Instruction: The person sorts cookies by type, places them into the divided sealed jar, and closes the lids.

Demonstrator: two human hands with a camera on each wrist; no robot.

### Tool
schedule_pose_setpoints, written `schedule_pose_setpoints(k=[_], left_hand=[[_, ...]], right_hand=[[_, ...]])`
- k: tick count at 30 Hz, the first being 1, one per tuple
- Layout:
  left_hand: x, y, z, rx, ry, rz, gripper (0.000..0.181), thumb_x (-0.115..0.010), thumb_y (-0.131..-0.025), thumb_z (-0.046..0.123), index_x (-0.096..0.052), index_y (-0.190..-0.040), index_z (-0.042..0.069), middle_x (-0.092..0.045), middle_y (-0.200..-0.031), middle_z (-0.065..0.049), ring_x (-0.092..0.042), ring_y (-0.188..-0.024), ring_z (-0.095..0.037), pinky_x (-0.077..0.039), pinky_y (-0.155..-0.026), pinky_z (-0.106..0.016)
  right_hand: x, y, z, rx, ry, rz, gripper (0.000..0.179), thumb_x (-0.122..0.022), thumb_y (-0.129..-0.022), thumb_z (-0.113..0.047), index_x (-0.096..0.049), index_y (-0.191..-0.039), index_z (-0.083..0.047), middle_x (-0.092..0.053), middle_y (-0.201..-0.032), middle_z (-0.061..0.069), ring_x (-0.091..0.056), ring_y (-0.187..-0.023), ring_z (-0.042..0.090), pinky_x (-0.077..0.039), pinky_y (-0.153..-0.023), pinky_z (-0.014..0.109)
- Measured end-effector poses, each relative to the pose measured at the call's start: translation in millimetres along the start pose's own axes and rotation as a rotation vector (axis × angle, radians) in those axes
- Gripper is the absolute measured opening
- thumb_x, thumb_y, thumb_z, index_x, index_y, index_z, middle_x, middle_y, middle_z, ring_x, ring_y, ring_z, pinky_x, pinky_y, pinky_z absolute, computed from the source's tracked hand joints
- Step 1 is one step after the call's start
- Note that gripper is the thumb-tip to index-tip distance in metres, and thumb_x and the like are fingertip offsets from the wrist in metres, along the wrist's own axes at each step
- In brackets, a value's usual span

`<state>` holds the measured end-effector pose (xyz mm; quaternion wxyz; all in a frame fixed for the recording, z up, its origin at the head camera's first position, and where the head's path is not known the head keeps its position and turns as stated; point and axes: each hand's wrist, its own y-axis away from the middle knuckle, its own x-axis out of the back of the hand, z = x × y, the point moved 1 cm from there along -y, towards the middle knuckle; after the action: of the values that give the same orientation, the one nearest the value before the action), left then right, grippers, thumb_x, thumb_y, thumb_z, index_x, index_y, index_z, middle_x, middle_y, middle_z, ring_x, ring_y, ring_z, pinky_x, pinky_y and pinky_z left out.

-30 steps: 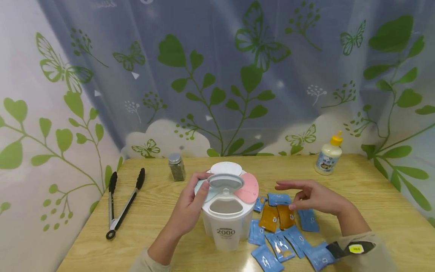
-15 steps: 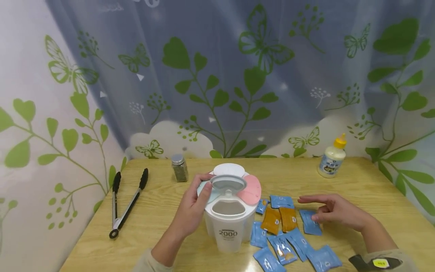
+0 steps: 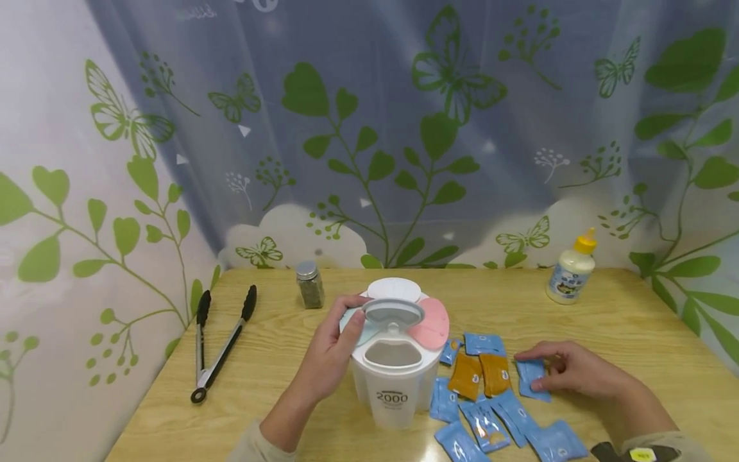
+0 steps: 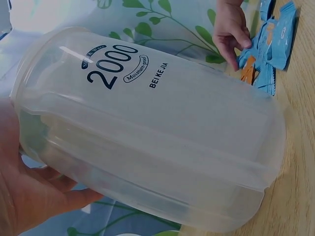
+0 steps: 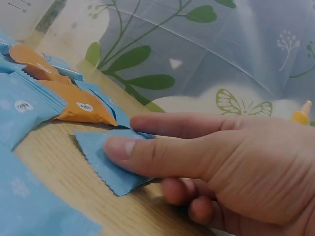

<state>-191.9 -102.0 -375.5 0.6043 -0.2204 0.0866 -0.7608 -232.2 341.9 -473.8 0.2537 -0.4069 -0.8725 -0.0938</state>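
Observation:
My left hand (image 3: 330, 350) grips the upper left side of a multi-compartment storage canister (image 3: 427, 382), marked 2000 on its translucent front. Its grey front flap (image 3: 394, 312) stands raised over an opening; the pale blue, white and pink flaps lie down. In the left wrist view my fingers (image 4: 81, 198) reach behind the canister wall. To the right, my right hand (image 3: 586, 372) pinches a small blue snack packet (image 3: 528, 372) on the table. The right wrist view shows its thumb on the blue packet (image 5: 118, 174), with the index finger along the far edge.
Several blue packets (image 3: 484, 423) and two orange ones (image 3: 495, 374) lie beside the canister. Black-tipped tongs (image 3: 222, 353) rest spread at the left, near a spice jar (image 3: 310, 287). A yellow-capped bottle (image 3: 570, 276) stands at the back right, before a printed curtain (image 3: 392, 128).
My right hand has moved right and down from above the orange packets to the rightmost blue packet, which it now pinches. The left hand keeps its grip on the canister.

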Motion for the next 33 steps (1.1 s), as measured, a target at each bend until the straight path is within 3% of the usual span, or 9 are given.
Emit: schedule_pose_setpoints(k=[3,6,10,12,14,18,20,24,33], left_hand=[[1.6,-0.1,0.1,0.003,-0.003,-0.003,0.023,-0.042,-0.108,0.021,-0.052,-0.126,0.012,-0.059,-0.135,-0.01,-0.06,-0.115,-0.016,-0.053,-0.092,-0.029],[1.3,0.9,-0.4,0.007,-0.006,-0.007,0.023,-0.042,-0.108,0.02,-0.052,-0.127,0.012,-0.06,-0.134,-0.011,-0.061,-0.112,-0.016,-0.054,-0.091,-0.029],[2.1,1.2,-0.4,0.009,-0.011,-0.001,0.024,-0.041,-0.108,0.02,-0.052,-0.128,0.013,-0.06,-0.134,-0.011,-0.062,-0.11,-0.015,-0.054,-0.09,-0.029],[2.4,1.0,-0.1,0.007,-0.009,-0.003,0.025,-0.041,-0.108,0.02,-0.052,-0.129,0.013,-0.06,-0.134,-0.011,-0.062,-0.109,-0.015,-0.055,-0.089,-0.029],[2.5,0.7,0.4,0.004,-0.006,-0.006,0.025,-0.041,-0.108,0.02,-0.052,-0.129,0.012,-0.06,-0.133,-0.012,-0.063,-0.107,-0.016,-0.055,-0.088,-0.029],[2.0,0.9,1.7,0.006,-0.004,-0.013,0.026,-0.04,-0.108,0.02,-0.051,-0.13,0.012,-0.059,-0.133,-0.013,-0.063,-0.106,-0.016,-0.056,-0.087,-0.029],[1.7,1.3,1.6,0.011,-0.009,-0.008,0.026,-0.04,-0.108,0.021,-0.052,-0.13,0.013,-0.06,-0.132,-0.012,-0.063,-0.106,-0.016,-0.055,-0.087,-0.029],[1.7,2.1,0.8,0.021,-0.022,0.0,0.026,-0.04,-0.108,0.021,-0.052,-0.13,0.013,-0.06,-0.133,-0.012,-0.063,-0.105,-0.016,-0.055,-0.086,-0.029],[1.0,1.7,3.1,0.04,-0.044,-0.002,0.027,-0.041,-0.108,0.023,-0.052,-0.131,0.015,-0.06,-0.132,-0.01,-0.063,-0.107,-0.02,-0.054,-0.088,-0.029]], right_hand=[[-1.4,-3.6,-0.3,-0.036,0.026,0.034,0.041,-0.072,-0.09,-0.01,-0.064,-0.13,-0.002,-0.069,-0.12,-0.008,-0.046,-0.054,0.006,-0.045,-0.053,0.027],[-2.4,-1.9,0.7,-0.099,0.038,0.068,0.041,-0.074,-0.09,-0.014,-0.065,-0.128,-0.002,-0.07,-0.101,-0.014,-0.047,-0.059,-0.001,-0.043,-0.053,0.024],[-1.2,-1.1,3.4,-0.115,0.012,0.095,0.038,-0.071,-0.092,-0.013,-0.066,-0.126,0.001,-0.069,-0.091,-0.009,-0.052,-0.059,0.0,-0.048,-0.053,0.025],[0.8,-0.7,4.7,-0.111,-0.016,0.1,0.036,-0.07,-0.092,-0.012,-0.066,-0.125,0.003,-0.071,-0.102,-0.006,-0.055,-0.061,0.002,-0.051,-0.054,0.027],[2.8,-0.1,4.9,-0.117,-0.037,0.105,0.036,-0.069,-0.093,-0.011,-0.065,-0.125,0.005,-0.071,-0.101,-0.006,-0.057,-0.06,0.003,-0.053,-0.055,0.028],[6.3,1.8,2.8,-0.163,-0.076,0.125,0.038,-0.066,-0.096,-0.012,-0.062,-0.127,0.009,-0.069,-0.11,-0.021,-0.068,-0.079,0.003,-0.059,-0.069,0.028],[8.3,1.1,0.6,-0.205,-0.103,0.135,0.04,-0.065,-0.097,-0.014,-0.06,-0.129,0.01,-0.069,-0.111,-0.022,-0.068,-0.083,0.004,-0.06,-0.072,0.028],[9.8,-2.7,-6.0,-0.276,-0.135,0.171,0.045,-0.065,-0.097,-0.02,-0.058,-0.131,0.009,-0.071,-0.102,-0.012,-0.065,-0.073,0.006,-0.058,-0.065,0.028],[2.3,-15.3,-26.0,-0.204,-0.163,0.314,0.04,-0.064,-0.097,-0.015,-0.059,-0.131,0.005,-0.072,-0.102,-0.01,-0.07,-0.078,0.014,-0.06,-0.074,0.034]])
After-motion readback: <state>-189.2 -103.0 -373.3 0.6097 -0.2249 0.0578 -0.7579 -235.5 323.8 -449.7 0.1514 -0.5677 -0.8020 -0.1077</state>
